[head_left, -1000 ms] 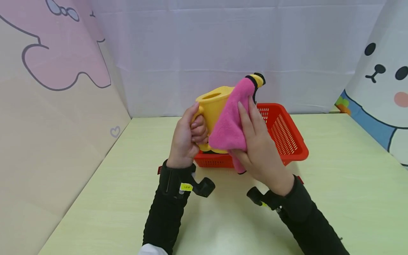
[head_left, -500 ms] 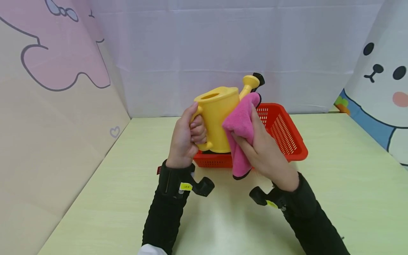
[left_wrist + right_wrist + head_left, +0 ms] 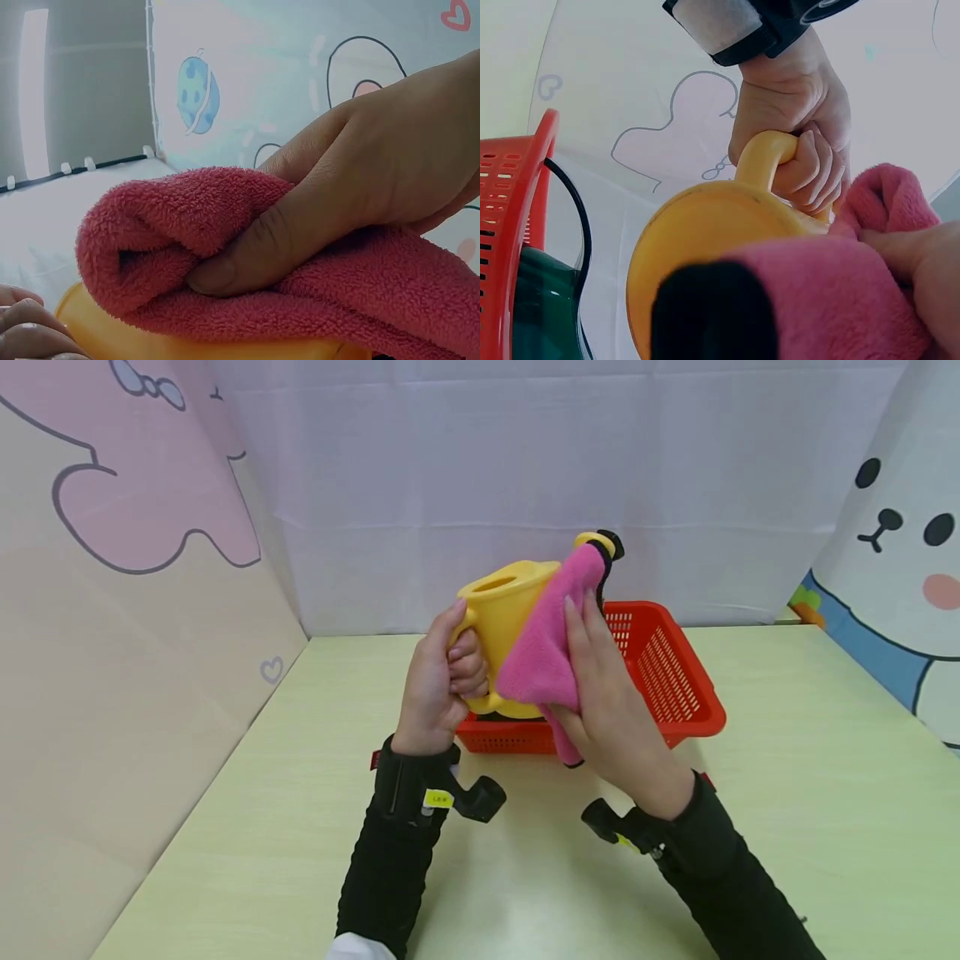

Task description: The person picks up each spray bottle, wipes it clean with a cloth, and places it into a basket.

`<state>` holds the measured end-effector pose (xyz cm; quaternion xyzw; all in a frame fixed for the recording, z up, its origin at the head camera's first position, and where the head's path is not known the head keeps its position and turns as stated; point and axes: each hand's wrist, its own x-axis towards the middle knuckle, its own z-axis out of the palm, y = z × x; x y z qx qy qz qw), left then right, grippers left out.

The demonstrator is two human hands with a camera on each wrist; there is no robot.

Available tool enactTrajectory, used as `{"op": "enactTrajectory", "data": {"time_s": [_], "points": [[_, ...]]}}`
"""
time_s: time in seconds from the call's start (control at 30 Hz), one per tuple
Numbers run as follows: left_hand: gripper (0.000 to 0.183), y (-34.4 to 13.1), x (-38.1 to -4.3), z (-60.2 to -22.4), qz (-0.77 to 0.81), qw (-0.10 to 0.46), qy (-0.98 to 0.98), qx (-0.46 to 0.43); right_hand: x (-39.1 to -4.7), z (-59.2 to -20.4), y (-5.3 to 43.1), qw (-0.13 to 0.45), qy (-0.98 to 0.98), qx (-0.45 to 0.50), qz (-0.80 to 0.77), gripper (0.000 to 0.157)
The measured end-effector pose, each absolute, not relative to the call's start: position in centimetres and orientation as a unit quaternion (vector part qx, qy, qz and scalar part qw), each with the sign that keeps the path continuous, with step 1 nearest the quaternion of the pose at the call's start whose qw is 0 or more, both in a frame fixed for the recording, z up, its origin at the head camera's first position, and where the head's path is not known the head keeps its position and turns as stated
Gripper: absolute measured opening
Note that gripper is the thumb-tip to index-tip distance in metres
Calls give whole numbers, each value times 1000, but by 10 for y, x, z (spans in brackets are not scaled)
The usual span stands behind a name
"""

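Observation:
My left hand [image 3: 438,685] has its fingers wrapped round the handle of a yellow toy watering can [image 3: 498,627], held up in front of the red basket. The can's spout points up to the right. With my right hand [image 3: 618,718] I press a pink cloth [image 3: 543,652] with a black edge against the can's right side and spout. In the left wrist view the thumb pinches into the folded cloth [image 3: 165,202]. The right wrist view looks at the can's underside [image 3: 697,232], partly covered by the cloth and its blurred black edge.
A red perforated basket [image 3: 705,718] stands on the pale table [image 3: 300,843] behind the can. Dark green [image 3: 544,300] shows through beside the basket wall, near a curved black strip [image 3: 585,225]. Printed cloth walls enclose the left, back and right sides.
The right hand with the cloth slid down off the spout half a second ago, and now is back up with the cloth over the spout. The left hand and can stay nearly still.

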<state>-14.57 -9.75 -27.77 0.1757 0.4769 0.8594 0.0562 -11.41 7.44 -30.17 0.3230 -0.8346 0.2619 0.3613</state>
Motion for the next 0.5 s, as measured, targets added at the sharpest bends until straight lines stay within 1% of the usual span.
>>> {"op": "enactTrajectory", "data": {"time_s": [0.13, 0.23, 0.37, 0.5], "points": [[44, -97, -145, -277, 861, 55, 473, 180, -114, -303, 74, 383, -837, 340, 192, 80], [41, -96, -144, -276, 865, 52, 468, 174, -112, -303, 72, 386, -841, 352, 139, 79], [36, -95, -145, -277, 876, 63, 447, 171, -107, -303, 69, 361, -850, 376, 69, 83], [34, -95, -146, -277, 881, 77, 436, 167, -101, -303, 66, 332, -860, 385, 38, 87]]}}
